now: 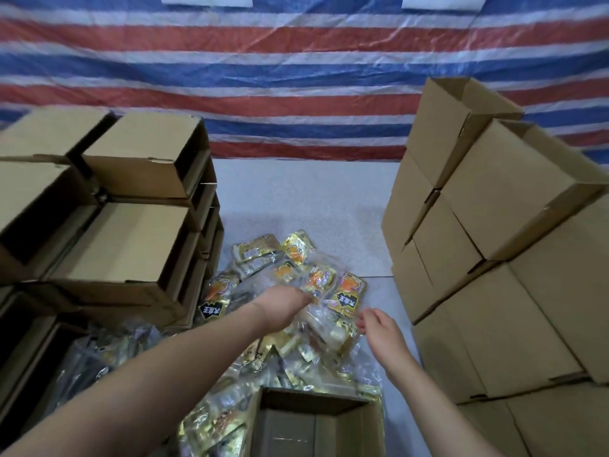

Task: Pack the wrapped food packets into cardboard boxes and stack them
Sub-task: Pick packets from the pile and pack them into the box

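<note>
Left hand point(285, 306) on packets point(316, 285) (heaped), right hand point(379, 328) beside

a big messy pile of shiny gold and clear food packets point(296, 291) lies in the middle of the frame. an open brown box point(316, 420) sits at the bottom middle. open boxes point(131, 206) are stacked at the left, closed boxes point(494, 258) at the right.
</note>
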A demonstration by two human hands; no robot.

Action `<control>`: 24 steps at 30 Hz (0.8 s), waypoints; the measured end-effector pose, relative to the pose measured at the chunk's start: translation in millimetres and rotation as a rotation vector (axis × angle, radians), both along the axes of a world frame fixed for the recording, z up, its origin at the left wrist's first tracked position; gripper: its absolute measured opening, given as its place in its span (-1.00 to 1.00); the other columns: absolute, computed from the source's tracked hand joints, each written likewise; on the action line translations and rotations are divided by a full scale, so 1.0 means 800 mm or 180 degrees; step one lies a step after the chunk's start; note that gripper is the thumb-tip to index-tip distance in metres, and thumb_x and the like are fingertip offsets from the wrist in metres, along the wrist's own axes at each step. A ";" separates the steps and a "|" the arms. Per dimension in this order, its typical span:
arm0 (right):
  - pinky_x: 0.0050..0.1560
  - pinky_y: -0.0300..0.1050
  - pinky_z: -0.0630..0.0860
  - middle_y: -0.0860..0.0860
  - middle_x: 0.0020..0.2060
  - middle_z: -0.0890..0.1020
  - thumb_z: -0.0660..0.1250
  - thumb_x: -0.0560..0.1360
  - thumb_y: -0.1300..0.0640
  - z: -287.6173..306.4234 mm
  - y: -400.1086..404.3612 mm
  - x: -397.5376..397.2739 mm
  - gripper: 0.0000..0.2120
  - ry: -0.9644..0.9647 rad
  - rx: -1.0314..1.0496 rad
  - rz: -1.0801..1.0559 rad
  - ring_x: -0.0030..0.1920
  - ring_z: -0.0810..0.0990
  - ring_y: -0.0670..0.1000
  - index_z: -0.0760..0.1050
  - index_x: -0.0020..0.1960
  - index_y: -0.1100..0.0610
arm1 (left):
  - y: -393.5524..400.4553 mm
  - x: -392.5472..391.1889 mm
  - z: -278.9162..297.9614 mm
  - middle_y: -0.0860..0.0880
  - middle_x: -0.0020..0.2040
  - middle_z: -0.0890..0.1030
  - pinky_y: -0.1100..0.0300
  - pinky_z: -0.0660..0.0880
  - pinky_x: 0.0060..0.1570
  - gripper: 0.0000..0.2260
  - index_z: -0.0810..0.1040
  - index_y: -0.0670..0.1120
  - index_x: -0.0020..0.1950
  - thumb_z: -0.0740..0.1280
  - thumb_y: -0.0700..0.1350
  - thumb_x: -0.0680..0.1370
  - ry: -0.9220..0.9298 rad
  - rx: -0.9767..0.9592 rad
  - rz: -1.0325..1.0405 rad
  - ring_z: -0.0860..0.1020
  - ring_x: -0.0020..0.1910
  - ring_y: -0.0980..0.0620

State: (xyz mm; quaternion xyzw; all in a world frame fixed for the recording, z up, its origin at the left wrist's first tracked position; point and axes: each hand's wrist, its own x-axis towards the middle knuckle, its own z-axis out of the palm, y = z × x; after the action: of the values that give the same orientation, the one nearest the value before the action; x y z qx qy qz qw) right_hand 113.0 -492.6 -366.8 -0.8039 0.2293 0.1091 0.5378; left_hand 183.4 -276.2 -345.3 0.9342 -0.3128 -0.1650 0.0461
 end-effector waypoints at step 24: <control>0.44 0.26 0.29 0.01 0.54 0.26 0.26 0.24 -0.53 0.052 0.056 -0.014 0.03 0.0476 0.1883 -0.0696 0.49 0.29 0.17 0.17 0.58 -0.08 | -0.003 -0.022 0.122 0.01 -0.21 0.70 0.20 0.54 -0.22 -0.84 0.38 -0.13 -0.03 0.13 -0.11 0.70 0.0733 -0.2811 0.1634 0.67 -0.26 0.07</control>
State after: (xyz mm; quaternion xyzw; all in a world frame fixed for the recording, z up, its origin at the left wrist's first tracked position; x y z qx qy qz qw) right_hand 101.8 -447.5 -325.0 -0.5731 0.3115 0.1714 0.7383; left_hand 165.9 -278.7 -247.6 0.8482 -0.1064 -0.1024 0.5087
